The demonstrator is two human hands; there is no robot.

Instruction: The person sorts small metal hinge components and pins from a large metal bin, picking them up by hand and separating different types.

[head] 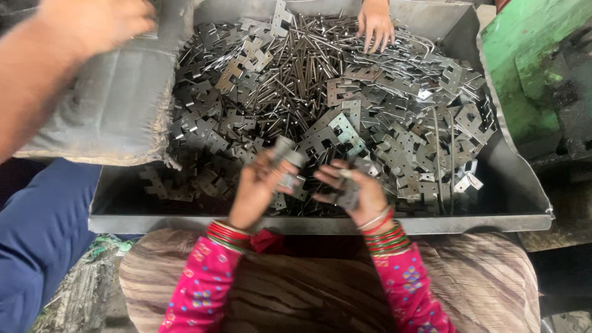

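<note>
Lower centre of frame: left hand (258,188) grips a small grey metal piece (285,161) in curled fingers, its long axis roughly upright. Right hand (356,192) sits just to its right, fingers closed around another metal part (347,198). Both hover over the near edge of the metal tray (308,223), hinge plates (394,117) heaped beyond.

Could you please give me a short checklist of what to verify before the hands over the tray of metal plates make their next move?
1. Left hand has a firm hold on the small metal pieces: ok, fingers curl around them.
2. Right hand grips its metal piece: ok, though the part's shape is blurred.
3. Metal tray sits steady across the lap: ok.
4. Another person's hand at the far edge keeps apart from the near hands: ok.
5. Another person's forearm over the grey sack stays clear of the pile: cannot tell, blurred.
</note>
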